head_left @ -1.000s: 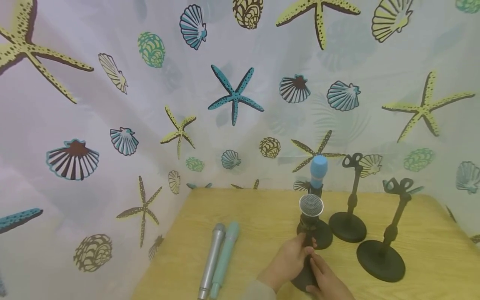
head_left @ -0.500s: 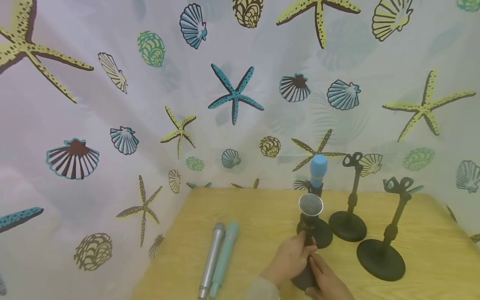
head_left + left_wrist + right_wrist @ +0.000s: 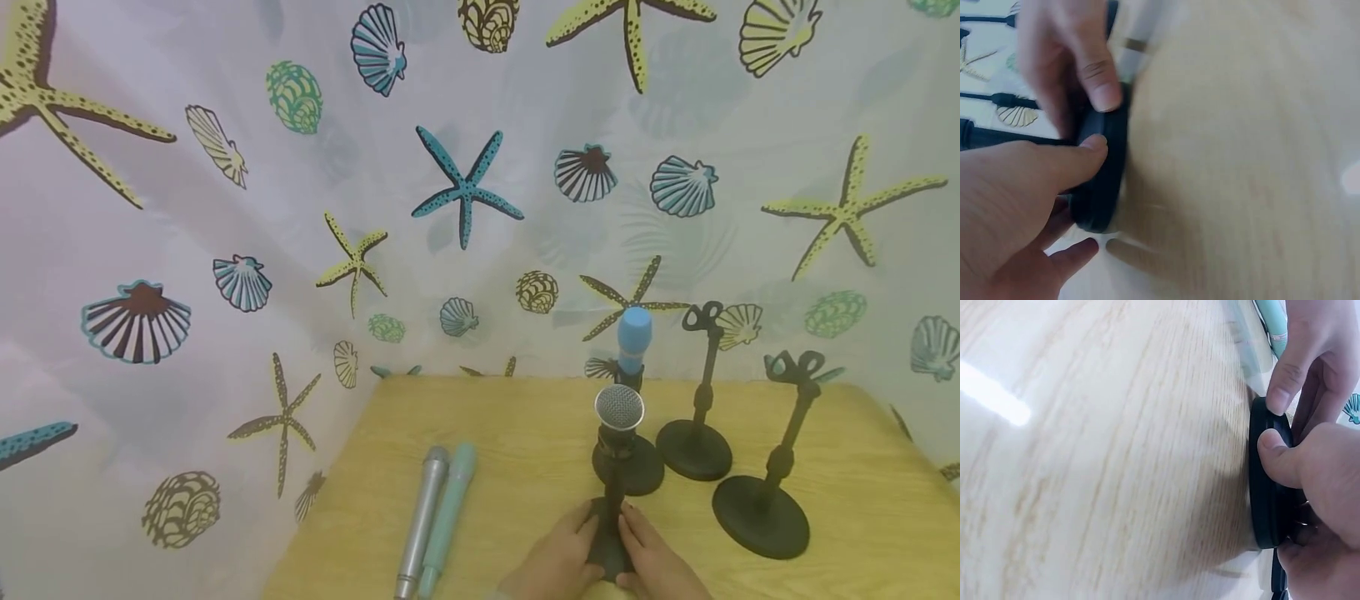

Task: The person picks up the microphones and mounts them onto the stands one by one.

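Nearest me stands a black tabletop microphone stand [image 3: 613, 542], upright, with a microphone [image 3: 619, 407] with a silver mesh head in its clip. My left hand [image 3: 555, 554] holds the left side of its round base, and my right hand [image 3: 656, 558] holds the right side. In the left wrist view, both thumbs lie along the edge of the base [image 3: 1109, 194]. The right wrist view also shows the thumbs on the base [image 3: 1263, 506], with the other fingers partly hidden behind it. Just beyond is another stand [image 3: 637, 468] carrying a blue microphone [image 3: 635, 337].
Two black stands with bare clips, a farther one [image 3: 693, 450] and a nearer one [image 3: 761, 517], are to the right. A silver microphone [image 3: 423, 517] and a mint-green microphone [image 3: 450, 512] lie side by side on the wooden table [image 3: 517, 433]. A shell-patterned curtain [image 3: 480, 275] encloses the back and sides.
My left hand has slid down from the stand's upright to its base. The right hand stays by the base, and the stand keeps its place.
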The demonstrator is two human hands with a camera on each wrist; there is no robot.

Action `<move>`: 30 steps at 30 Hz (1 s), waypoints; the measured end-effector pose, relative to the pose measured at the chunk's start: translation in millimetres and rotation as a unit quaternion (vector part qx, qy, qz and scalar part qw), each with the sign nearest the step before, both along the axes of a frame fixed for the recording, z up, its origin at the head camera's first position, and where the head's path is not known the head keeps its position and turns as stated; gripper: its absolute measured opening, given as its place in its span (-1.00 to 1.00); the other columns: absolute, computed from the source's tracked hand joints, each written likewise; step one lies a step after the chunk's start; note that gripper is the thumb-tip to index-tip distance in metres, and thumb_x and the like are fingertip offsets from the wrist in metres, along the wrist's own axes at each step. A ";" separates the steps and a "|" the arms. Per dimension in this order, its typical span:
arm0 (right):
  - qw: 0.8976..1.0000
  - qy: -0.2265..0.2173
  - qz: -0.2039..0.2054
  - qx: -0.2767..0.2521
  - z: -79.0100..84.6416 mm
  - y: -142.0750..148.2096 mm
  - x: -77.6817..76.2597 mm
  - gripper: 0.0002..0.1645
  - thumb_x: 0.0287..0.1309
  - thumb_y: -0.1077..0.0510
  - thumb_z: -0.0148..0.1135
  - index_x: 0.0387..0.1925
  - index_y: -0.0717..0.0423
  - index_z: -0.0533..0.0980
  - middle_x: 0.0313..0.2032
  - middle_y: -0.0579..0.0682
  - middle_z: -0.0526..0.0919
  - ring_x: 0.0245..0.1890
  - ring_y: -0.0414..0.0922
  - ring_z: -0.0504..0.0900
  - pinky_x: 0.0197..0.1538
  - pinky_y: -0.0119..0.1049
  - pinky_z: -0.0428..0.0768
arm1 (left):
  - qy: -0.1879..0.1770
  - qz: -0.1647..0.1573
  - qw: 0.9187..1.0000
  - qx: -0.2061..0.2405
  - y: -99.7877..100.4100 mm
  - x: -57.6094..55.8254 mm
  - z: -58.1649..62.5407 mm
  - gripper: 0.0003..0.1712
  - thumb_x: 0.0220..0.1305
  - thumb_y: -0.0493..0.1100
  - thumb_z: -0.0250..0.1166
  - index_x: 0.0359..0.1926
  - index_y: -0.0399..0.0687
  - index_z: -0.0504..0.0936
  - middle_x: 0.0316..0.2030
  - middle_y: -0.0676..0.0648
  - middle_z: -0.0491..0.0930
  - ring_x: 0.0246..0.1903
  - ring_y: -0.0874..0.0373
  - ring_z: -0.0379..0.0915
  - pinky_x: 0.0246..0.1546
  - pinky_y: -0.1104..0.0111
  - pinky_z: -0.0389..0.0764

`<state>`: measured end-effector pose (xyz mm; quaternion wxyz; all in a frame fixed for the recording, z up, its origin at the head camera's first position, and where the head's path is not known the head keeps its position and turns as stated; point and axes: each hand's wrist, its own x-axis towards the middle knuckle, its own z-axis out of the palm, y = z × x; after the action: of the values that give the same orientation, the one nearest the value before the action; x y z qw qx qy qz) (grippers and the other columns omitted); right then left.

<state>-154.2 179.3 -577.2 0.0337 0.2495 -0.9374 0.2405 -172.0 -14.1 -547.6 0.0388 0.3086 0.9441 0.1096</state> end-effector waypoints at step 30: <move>0.989 0.093 -0.060 0.095 18.4 -59.3 -43.4 -0.49 0.00 0.41 0.41 0.04 0.46 0.54 0.20 0.33 0.52 0.14 0.23 0.59 0.07 -0.02 0.66 | 0.270 0.111 0.951 -0.104 -6.0 -25.0 -14.0 -0.45 0.08 -0.18 0.50 0.11 -0.20 0.61 0.16 -0.16 0.58 0.18 0.08 0.53 0.10 0.50 0.59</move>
<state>-197.6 120.0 -558.8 0.1115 0.2160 -0.9621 0.1235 -197.0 -20.1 -561.6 -0.1977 0.2145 0.9537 -0.0734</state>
